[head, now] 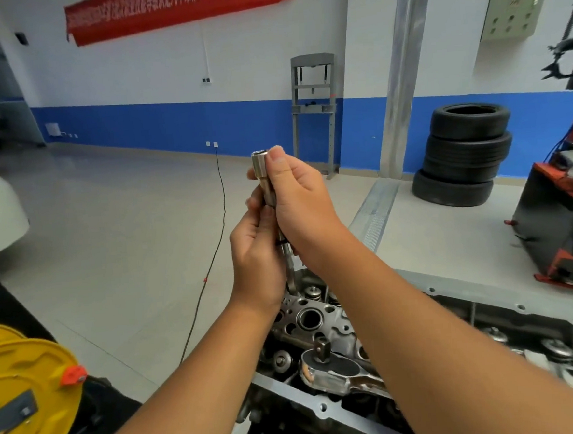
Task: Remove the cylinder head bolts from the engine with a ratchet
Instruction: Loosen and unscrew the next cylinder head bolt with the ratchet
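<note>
**Both hands gripping a socket and extension bar above the engine**

Gripped upright in the right hand: a silver socket, thumb pressed along its side, open end up. Curled around the extension bar just beneath: the left hand, fingers closed on the shaft. Bar's lower end possibly resting in the cylinder head, hidden behind the wrist. Lying loose on the head, below the forearms: the ratchet, square drive up, untouched. Farther off: stacked tyres by the blue wall, a yellow cable reel at lower left, a grey press frame.
</note>
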A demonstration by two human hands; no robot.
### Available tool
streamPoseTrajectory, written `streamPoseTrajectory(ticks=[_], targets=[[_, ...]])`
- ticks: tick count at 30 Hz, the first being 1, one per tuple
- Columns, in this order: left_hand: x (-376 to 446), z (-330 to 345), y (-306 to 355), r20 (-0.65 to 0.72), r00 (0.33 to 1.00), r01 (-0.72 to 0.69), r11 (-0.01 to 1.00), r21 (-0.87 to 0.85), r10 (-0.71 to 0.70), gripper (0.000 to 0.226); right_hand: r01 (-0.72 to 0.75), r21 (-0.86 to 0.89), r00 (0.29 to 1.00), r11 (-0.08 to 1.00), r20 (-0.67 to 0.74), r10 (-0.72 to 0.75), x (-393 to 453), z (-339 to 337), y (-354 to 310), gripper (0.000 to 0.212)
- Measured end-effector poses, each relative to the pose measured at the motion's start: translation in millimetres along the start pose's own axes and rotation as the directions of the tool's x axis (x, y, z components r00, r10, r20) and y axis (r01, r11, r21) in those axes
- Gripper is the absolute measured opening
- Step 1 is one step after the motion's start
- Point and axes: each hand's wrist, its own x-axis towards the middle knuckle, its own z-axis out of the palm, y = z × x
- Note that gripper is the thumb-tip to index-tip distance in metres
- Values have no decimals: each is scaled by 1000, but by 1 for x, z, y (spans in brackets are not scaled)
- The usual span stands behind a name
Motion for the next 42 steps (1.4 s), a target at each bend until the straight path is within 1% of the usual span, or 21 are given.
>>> streamPoseTrajectory(ticks=[2,3,6,8,10,12,13,19,22,24,26,29,30,31,32,34,36,37,38,40,42], targets=[[2,-2,-1,-38,999,-18,1000,-17,18,25,-6,-91,999,996,37,9,7,3,-7,48],[1,-3,-2,-44,999,-28,1000,-14,27,25,6,-132,998,991,63,2,11,2,-11,46],[4,-1,-6,-27,999,-41,999,9,41,22,80,-193,991,978,123,-56,20,-3,-20,28],[4,0,-9,-7,998,-70,997,23,70,21,91,-166,992,982,98,-76,18,-5,-19,29],[5,1,-11,28,993,-113,993,32,112,22,89,-91,996,992,27,-87,14,-5,-13,32],[6,0,-13,54,992,-117,993,29,115,24,95,-28,994,995,-45,-96,9,-7,-6,34],[6,0,-13,54,993,-111,994,25,109,25,99,-14,993,995,-55,-100,8,-6,-4,34],[6,-6,-11,46,998,-33,999,14,32,27,90,-87,996,992,3,-90,9,-9,-1,27],[8,-8,-9,47,999,-12,1000,-8,13,28,99,-102,995,990,-4,-100,9,-10,1,32],[8,-9,-9,60,998,-7,1000,-3,7,28,69,-37,997,997,-44,-70,7,-10,2,39],[6,-9,-7,66,998,-6,1000,30,4,25,0,90,997,996,-81,7,2,-10,3,43],[4,-10,-3,28,998,-56,993,101,53,12,-91,262,995,961,-19,100,-4,-12,4,37],[4,-10,0,16,997,-78,989,129,77,5,-101,283,995,954,13,101,-5,-13,3,35],[5,-11,2,2,995,-98,981,167,99,6,-98,289,995,952,38,91,-6,-13,2,33],[5,-11,4,-9,994,-103,974,201,107,12,-87,282,996,955,51,76,-6,-14,2,30],[5,-12,8,-27,996,-73,975,208,80,18,-51,236,998,970,51,40,-6,-17,2,19],[3,-12,12,-22,999,-27,970,240,34,15,-25,163,999,986,47,18,-7,-22,0,14],[2,-13,14,-2,1000,5,958,287,-5,11,-15,108,998,994,56,9,-7,-26,-1,13],[2,-15,17,35,998,41,935,352,-56,8,-6,41,997,999,82,2,-7,-30,-3,13],[2,-22,19,121,980,78,859,507,-161,13,1,-63,987,998,160,9,-5,-40,-5,15],[0,-29,20,161,961,83,791,606,-224,22,-16,-90,976,996,214,35,-3,-49,-5,15]])
